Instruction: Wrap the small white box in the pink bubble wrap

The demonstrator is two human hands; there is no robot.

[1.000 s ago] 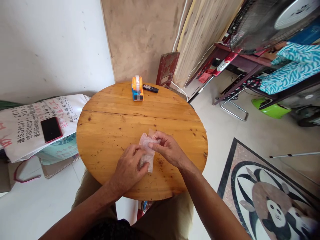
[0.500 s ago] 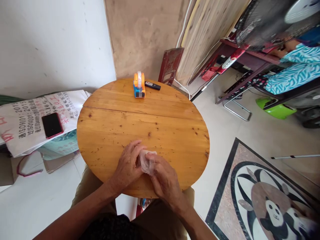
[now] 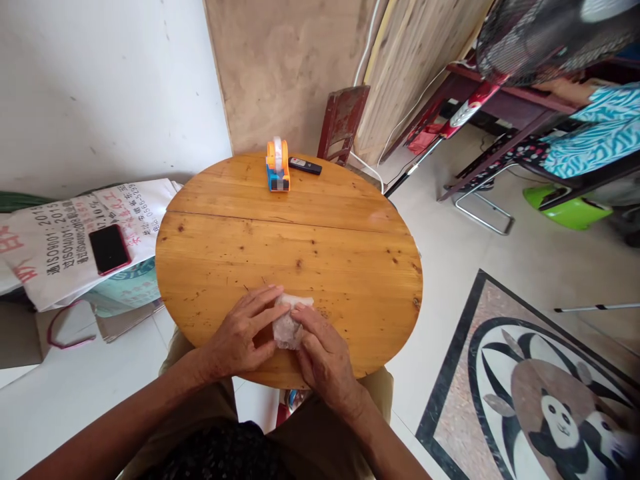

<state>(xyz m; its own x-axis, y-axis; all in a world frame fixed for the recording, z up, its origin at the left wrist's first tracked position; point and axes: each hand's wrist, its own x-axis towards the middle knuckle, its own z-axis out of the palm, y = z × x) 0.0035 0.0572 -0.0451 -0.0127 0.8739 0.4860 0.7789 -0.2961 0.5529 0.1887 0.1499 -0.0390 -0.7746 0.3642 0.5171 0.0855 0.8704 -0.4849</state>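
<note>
A small crumpled bundle of whitish, see-through plastic wrap [image 3: 289, 328] lies at the near side of the round wooden table [image 3: 300, 233]. My left hand [image 3: 245, 333] rests at its left side, fingers stretched and spread, with the fingertips touching its upper left edge. From the right, my right hand [image 3: 324, 350] holds the bundle with bent fingers, the index finger lying over its top edge. What the wrap contains, if anything, I cannot make out.
An orange and blue tape dispenser [image 3: 278, 167] and a black remote control [image 3: 305, 166] stand at the table's far edge. A phone [image 3: 109, 249] lies on a printed sack to the left. Behind the table is a wooden chair [image 3: 343, 123]; a fan [image 3: 525, 47] and another person are at right.
My left hand has shifted slightly left and its fingers have spread. The plastic bundle now lies flatter and shows more between my hands. The view has turned slightly.
</note>
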